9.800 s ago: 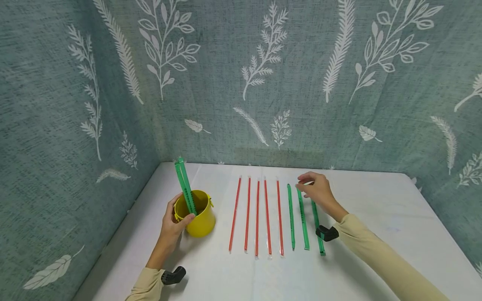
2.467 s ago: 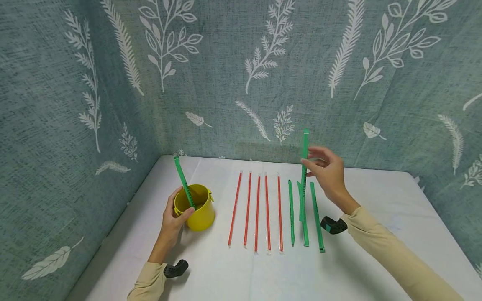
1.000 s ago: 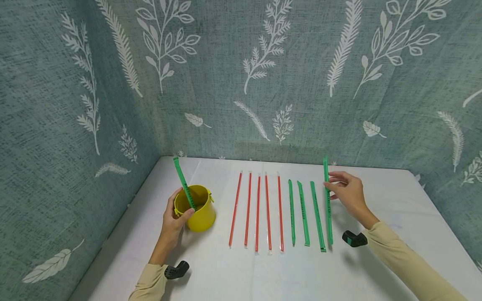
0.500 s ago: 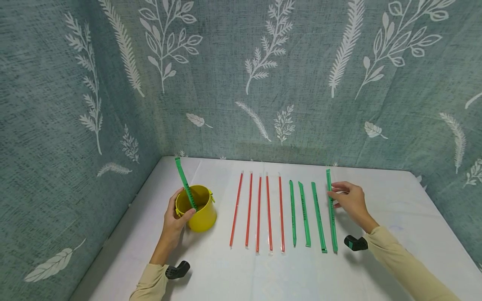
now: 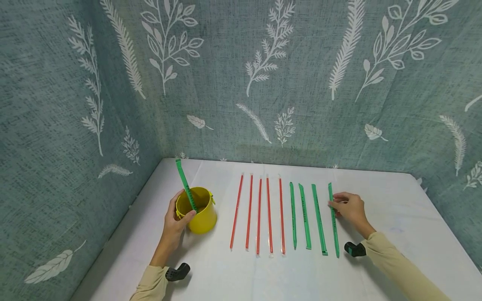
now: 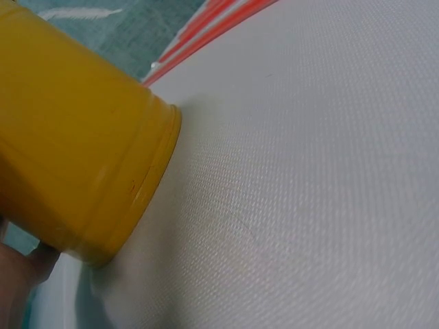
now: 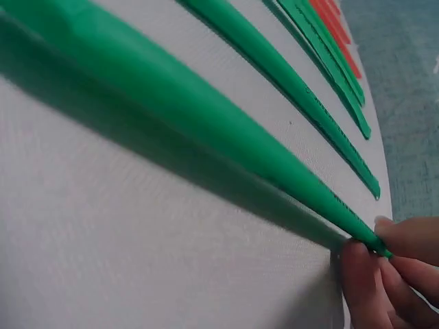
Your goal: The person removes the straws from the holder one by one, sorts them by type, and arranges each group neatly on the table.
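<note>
A small yellow bucket [image 5: 203, 219] stands at the left of the white table, and my left hand [image 5: 174, 225] grips its side with the thumb at the rim. One green-wrapped straw [image 5: 185, 184] leans inside the bucket, its upper part sticking out. At the right end of a row, my right hand [image 5: 350, 209] pinches another green straw [image 5: 334, 230] near its far end. In the right wrist view that green straw [image 7: 206, 123] lies low over the table, its shadow alongside. Three more green straws [image 5: 319, 219] lie to its left.
Several red straws [image 5: 258, 217] in clear wrappers lie side by side between the bucket and the green ones. A leaf-patterned cloth wall [image 5: 301, 104] borders the white table [image 5: 241, 276] behind and at the left.
Earlier, two green straws stood in the bucket; now one does. The right hand has carried a green straw rightward past the row and lowered it to the table. The left hand stays at the bucket.
</note>
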### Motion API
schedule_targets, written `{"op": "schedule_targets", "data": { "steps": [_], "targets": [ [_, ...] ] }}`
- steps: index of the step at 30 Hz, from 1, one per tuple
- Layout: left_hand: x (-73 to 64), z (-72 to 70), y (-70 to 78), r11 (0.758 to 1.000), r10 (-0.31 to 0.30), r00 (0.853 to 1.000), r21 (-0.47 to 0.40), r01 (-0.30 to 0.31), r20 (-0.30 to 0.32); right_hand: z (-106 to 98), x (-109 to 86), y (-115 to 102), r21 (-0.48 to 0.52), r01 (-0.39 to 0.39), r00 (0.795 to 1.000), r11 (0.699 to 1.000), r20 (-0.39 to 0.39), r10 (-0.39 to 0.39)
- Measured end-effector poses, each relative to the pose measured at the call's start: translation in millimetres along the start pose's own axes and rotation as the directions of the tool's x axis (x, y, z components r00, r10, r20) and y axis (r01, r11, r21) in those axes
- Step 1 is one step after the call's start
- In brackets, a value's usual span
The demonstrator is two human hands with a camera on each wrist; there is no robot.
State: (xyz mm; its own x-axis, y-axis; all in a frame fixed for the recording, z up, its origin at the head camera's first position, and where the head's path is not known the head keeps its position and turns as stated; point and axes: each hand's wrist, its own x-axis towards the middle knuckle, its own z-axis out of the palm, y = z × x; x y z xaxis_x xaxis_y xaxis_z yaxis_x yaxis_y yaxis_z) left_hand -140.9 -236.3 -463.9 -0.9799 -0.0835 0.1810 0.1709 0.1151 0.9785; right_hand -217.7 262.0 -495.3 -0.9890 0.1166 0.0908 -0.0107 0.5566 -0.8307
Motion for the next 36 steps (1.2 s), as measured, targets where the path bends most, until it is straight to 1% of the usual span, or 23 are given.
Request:
{"op": "schedule_targets", "data": {
  "steps": [5,9,13,15,18,20,26,30,33,36],
  "targets": [
    [-0.4,0.9,1.8,1.0,-0.002,1.0,-0.003,0.002,-0.002,3,1.7,1,-0.12,0.078,0.996,0.99,-0.042,-0.084],
    [0.3,0.3,0.7,1.0,0.0,1.0,-0.001,0.0,-0.001,3,2.2,-1,-0.15,0.105,0.992,0.983,-0.05,-0.113],
    [3.1,-2.8,-8.2,1.0,0.0,1.0,-0.008,0.0,0.001,1,2.1,-3,-0.194,0.119,0.989,0.974,-0.067,-0.134],
    [5.0,-4.6,-14.4,1.0,-0.006,1.0,-0.009,0.006,-0.002,1,2.1,-4,-0.21,0.109,0.989,0.972,-0.073,-0.127],
    [6.8,-6.1,-20.5,1.0,-0.018,1.0,-0.005,0.018,-0.005,1,2.2,-8,-0.199,0.087,0.992,0.976,-0.077,-0.104],
    [6.5,-5.7,-19.6,1.0,-0.017,1.0,-0.004,0.017,-0.003,1,2.5,-11,-0.189,0.083,0.992,0.979,-0.08,-0.099],
    [0.7,-1.4,-4.0,1.0,0.004,1.0,-0.005,-0.004,0.002,3,6.2,-23,-0.153,0.15,0.986,0.977,-0.048,-0.159],
    [-1.8,-0.4,0.8,1.0,0.002,1.0,0.006,-0.002,0.003,8,8.0,-40,-0.068,0.148,0.989,0.987,-0.009,-0.149],
    [-1.9,-0.5,1.1,1.0,0.001,1.0,0.011,-0.001,0.007,13,8.6,-56,-0.008,0.13,0.991,0.992,0.017,-0.13],
    [-2.0,-0.9,1.0,1.0,0.003,1.0,0.017,-0.003,0.008,21,9.3,-71,0.038,0.125,0.991,0.991,0.042,-0.127]
  ]
}}
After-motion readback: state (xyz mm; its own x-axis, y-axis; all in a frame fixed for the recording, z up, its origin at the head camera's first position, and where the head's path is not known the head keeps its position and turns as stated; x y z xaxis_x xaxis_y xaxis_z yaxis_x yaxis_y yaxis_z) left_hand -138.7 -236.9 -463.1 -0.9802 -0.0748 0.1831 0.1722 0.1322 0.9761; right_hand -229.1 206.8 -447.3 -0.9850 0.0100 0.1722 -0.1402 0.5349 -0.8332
